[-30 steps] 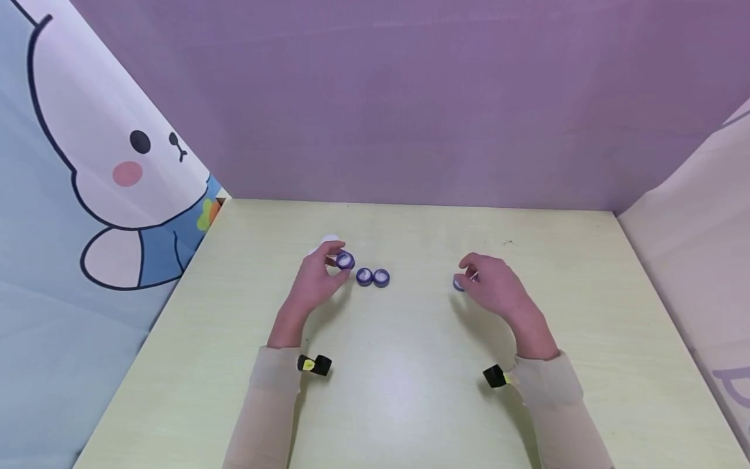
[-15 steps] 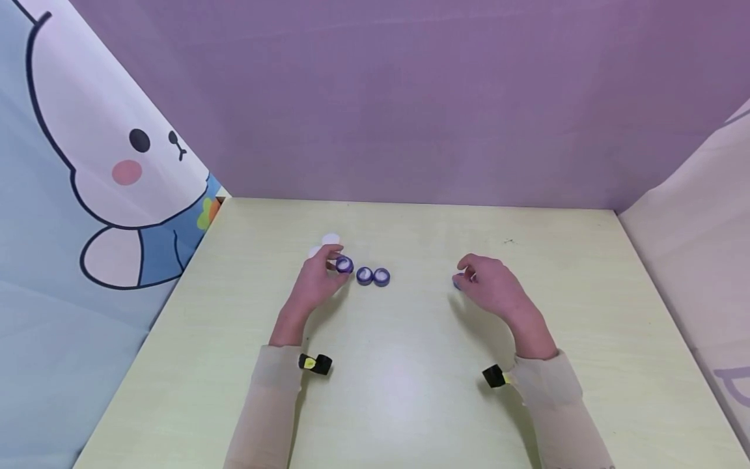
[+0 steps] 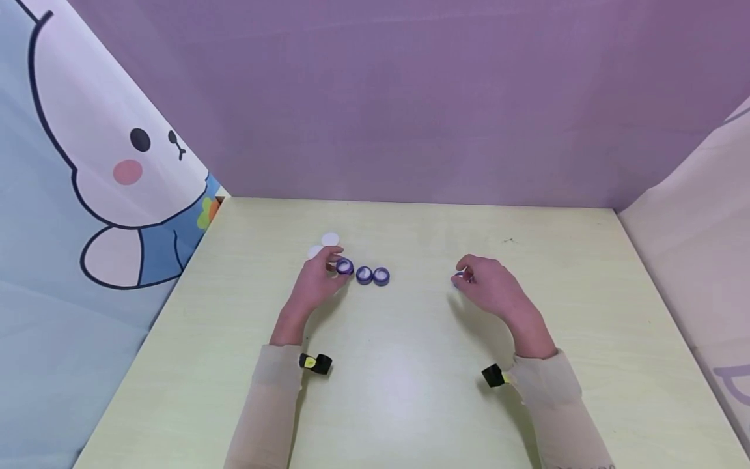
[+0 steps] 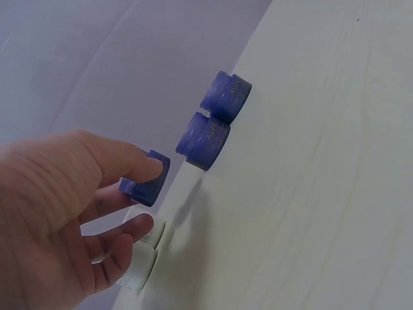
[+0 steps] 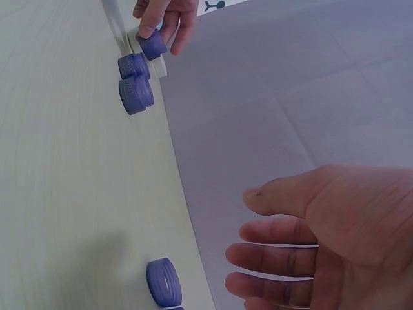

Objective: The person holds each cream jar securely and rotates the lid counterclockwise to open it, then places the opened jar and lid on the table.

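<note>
My left hand (image 3: 335, 267) pinches a small purple cap (image 3: 344, 266) between thumb and fingers, low over the table at the left end of a row. Two more purple caps (image 3: 364, 275) (image 3: 381, 276) sit side by side just right of it. In the left wrist view the thumb lies on the held cap (image 4: 147, 181), with the two caps (image 4: 208, 141) (image 4: 226, 97) beyond it. My right hand (image 3: 463, 272) hovers with relaxed fingers beside another purple cap (image 3: 456, 281). The right wrist view shows that cap (image 5: 164, 290) lying on the table, apart from the fingers (image 5: 271, 258).
Two white caps (image 3: 331, 239) (image 3: 315, 251) lie behind my left hand. The pale yellow-green table (image 3: 410, 391) is walled by a purple backdrop, a cartoon rabbit cloth on the left and a pale cloth on the right.
My left hand has lowered its purple cap a little, closer to the two-cap row. The right hand has drifted slightly left and up over its cap.
</note>
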